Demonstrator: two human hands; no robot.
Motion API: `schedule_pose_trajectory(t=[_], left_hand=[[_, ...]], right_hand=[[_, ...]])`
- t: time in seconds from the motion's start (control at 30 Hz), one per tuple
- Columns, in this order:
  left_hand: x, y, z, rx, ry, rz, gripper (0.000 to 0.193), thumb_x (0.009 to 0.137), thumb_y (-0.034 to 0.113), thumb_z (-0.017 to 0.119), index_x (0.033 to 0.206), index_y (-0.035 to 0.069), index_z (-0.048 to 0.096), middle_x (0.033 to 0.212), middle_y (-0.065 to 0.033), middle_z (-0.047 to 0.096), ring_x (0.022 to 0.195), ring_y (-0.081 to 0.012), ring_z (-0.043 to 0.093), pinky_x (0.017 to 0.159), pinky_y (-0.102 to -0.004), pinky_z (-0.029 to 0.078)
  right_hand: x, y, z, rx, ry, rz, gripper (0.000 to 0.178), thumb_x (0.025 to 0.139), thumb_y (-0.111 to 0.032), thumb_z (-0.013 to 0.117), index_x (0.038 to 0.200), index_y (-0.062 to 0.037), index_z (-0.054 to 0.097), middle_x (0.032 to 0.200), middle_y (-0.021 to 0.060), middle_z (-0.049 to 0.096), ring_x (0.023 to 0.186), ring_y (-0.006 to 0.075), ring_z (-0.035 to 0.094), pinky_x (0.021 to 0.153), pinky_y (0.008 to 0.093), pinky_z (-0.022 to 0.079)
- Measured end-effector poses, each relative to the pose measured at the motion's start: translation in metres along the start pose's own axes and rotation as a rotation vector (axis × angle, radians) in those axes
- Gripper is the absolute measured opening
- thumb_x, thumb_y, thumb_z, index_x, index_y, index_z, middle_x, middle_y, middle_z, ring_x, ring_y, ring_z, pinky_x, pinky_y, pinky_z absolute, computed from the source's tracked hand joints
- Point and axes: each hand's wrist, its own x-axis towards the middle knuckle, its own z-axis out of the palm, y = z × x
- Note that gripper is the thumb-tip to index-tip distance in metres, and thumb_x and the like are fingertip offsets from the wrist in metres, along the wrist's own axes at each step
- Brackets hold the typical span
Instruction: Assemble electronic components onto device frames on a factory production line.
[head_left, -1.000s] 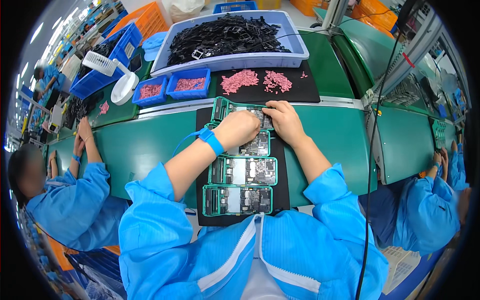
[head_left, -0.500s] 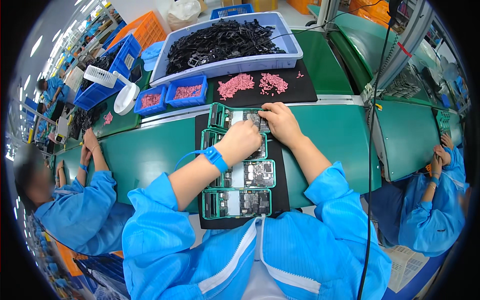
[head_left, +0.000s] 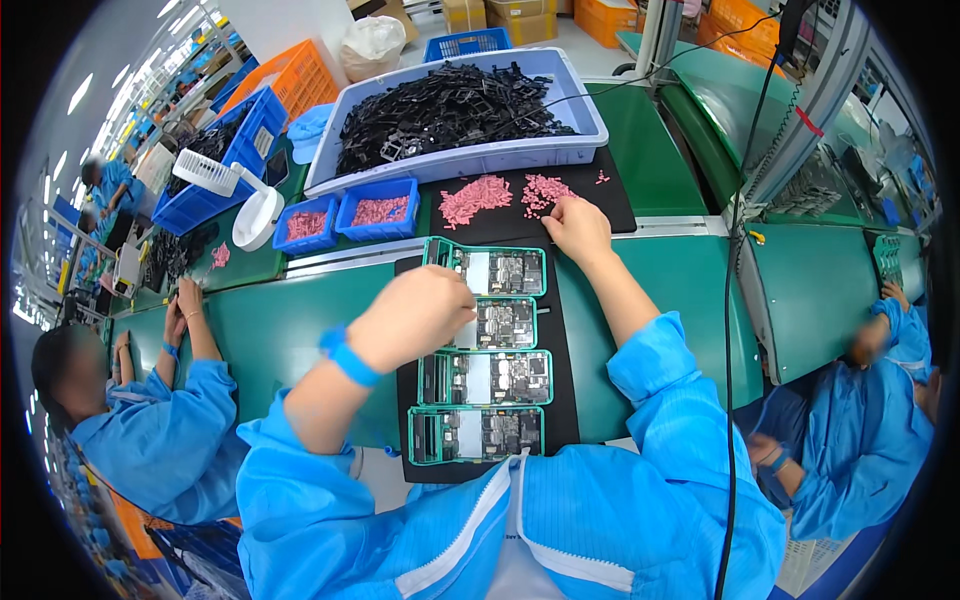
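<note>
Four-sided green trays with open circuit-board assemblies [head_left: 515, 378] lie stacked in a column on a black mat [head_left: 567, 400] in front of me. My left hand [head_left: 418, 315] is over the left side of the upper assemblies, its fingers curled and slightly blurred. Whatever it may hold is hidden. At the near edge of the right-hand pile of small pink pieces [head_left: 540, 190], my right hand [head_left: 582, 228] has its thumb and fingertips pinched together; I cannot make out what lies between them. A larger pink pile [head_left: 475, 200] is just to its left.
Behind the piles stands a big pale-blue tub [head_left: 590, 140] heaped with black plastic parts [head_left: 450, 110]. Two small blue bins [head_left: 345, 225] hold pink pieces. A white fan [head_left: 258, 220] stands left. A black cable [head_left: 735, 350] hangs at right. Co-workers sit on both sides.
My right hand has left the top assembly and moved up and right to the pink pile. My left hand has drawn back left and down, uncovering more of the upper boards.
</note>
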Motion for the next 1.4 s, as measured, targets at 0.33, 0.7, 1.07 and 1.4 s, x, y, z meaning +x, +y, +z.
schedule_pose_trajectory(t=[0.33, 0.7, 1.07, 1.4], left_hand=[[0.070, -0.031, -0.046, -0.220, 0.175, -0.053, 0.010, 0.074, 0.010, 0.065, 0.079, 0.002, 0.067, 0.074, -0.0141, 0.065, 0.068, -0.0307, 0.064, 0.065, -0.0376, 0.051], [0.177, -0.104, 0.088, -0.107, 0.140, -0.041, 0.009, 0.074, 0.010, 0.068, 0.081, 0.004, 0.068, 0.078, -0.0141, 0.066, 0.076, -0.0308, 0.064, 0.071, -0.0385, 0.051], [0.176, -0.102, 0.083, 0.057, 0.054, 0.124, 0.008, 0.077, 0.010, 0.064, 0.085, 0.009, 0.066, 0.087, -0.0090, 0.063, 0.084, -0.0298, 0.062, 0.074, -0.0400, 0.050], [0.174, -0.104, 0.088, 0.247, 0.045, 0.126, 0.009, 0.078, 0.013, 0.063, 0.082, 0.005, 0.064, 0.085, -0.0129, 0.065, 0.083, -0.0317, 0.063, 0.073, -0.0411, 0.050]], right_hand=[[-0.015, 0.001, 0.001, -0.144, 0.044, -0.137, 0.010, 0.081, -0.009, 0.060, 0.084, -0.0001, 0.057, 0.085, 0.0194, 0.062, 0.081, 0.0368, 0.060, 0.073, 0.0464, 0.049], [-0.093, -0.019, -0.017, 0.023, -0.090, -0.122, 0.005, 0.083, -0.008, 0.057, 0.083, -0.0034, 0.055, 0.083, 0.0161, 0.060, 0.082, 0.0354, 0.059, 0.073, 0.0441, 0.047], [-0.084, -0.010, -0.025, 0.062, -0.186, -0.171, 0.006, 0.082, -0.008, 0.056, 0.084, -0.0025, 0.057, 0.085, 0.0167, 0.062, 0.084, 0.0352, 0.060, 0.075, 0.0446, 0.048], [-0.082, -0.009, -0.025, 0.075, -0.183, -0.201, 0.007, 0.081, -0.009, 0.057, 0.084, -0.0020, 0.057, 0.082, 0.0178, 0.061, 0.081, 0.0369, 0.060, 0.073, 0.0455, 0.048]])
